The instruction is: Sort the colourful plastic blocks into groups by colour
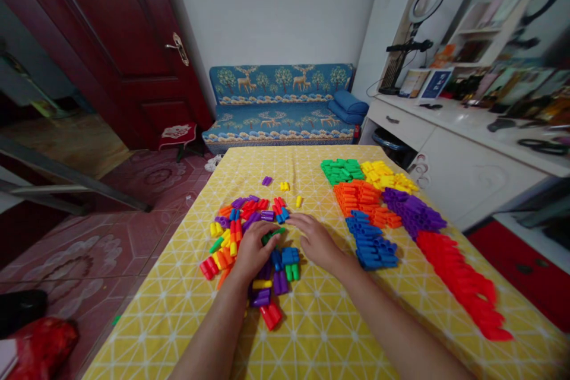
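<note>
My left hand (255, 247) reaches into a mixed pile of plastic building blocks, its fingers curled on a green block (273, 236). My right hand (315, 241) is at the right side of the pile, fingers stretched out and apart, the tips close to a blue block (283, 217). Whether they touch it, I cannot tell. Under and around my left hand lie red, orange, yellow, purple and blue blocks, some joined. Nearest me is a red block (271, 314). Beyond the pile lie a purple block (266, 180) and a yellow block (284, 186).
On the table's right side, blocks lie grouped by colour: green (342, 171), yellow (387, 177), orange (358, 197), purple (412, 212), blue (371, 242) and red (461, 279). A yellow patterned cloth (178, 320) covers the table. A blue sofa (282, 107) stands behind it.
</note>
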Motion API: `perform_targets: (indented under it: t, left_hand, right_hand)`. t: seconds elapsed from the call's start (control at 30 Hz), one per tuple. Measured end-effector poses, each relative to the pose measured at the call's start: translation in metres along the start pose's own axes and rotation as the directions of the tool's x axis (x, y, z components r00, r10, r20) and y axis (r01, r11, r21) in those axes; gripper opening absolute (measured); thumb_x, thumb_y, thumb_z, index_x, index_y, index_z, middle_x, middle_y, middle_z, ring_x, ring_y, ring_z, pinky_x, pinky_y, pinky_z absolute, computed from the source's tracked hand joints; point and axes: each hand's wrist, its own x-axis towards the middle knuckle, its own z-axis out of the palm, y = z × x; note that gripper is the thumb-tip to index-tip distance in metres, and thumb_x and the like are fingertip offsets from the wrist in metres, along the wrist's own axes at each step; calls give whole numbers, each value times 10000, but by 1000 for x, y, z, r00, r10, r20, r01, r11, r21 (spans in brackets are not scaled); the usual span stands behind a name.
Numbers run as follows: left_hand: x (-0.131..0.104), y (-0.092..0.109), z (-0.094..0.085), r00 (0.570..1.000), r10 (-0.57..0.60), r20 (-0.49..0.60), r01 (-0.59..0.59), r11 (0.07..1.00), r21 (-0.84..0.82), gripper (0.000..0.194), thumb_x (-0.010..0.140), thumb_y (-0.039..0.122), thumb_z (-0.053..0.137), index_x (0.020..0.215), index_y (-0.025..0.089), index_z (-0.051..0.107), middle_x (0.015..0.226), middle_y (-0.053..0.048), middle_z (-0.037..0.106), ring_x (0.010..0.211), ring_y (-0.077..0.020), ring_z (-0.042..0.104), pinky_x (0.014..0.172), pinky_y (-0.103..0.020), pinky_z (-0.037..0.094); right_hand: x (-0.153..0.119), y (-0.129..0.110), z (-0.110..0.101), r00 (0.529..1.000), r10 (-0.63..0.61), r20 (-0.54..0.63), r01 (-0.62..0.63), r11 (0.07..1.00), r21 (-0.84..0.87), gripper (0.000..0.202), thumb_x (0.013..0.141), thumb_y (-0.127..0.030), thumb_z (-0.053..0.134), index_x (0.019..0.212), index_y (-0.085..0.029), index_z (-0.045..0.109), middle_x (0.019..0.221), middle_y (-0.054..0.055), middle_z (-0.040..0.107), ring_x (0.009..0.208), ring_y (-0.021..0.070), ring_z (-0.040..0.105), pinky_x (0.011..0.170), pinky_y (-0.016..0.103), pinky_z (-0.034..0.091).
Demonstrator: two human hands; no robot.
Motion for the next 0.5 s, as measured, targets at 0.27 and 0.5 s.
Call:
perform_targets:
  t: [0.27,0.5]
  left_hand:
    - [0,-1,0,994,-27,-109,17,996,-92,402,875,286,586,1270,220,548,1266,-102,586,1174,-241,566,1021,-419,458]
    - [-3,-3,0,998,0,-58,-4,997,-74,586,823,143,570,1394,230,469,1418,-96,501,1352,-254,424,1138,-457,347]
  right_hand:
    - [48,7,35,983,172,-71,-164,981,103,379,762,-87,557,1092,-246,656,1327,74,515,1243,262,417,1079,472,296]
    - [22,10,40,943,327,-65,-233,787,571,148,835,-317,482,889,-195,544,800,16,588,736,145,567,685,270,481]
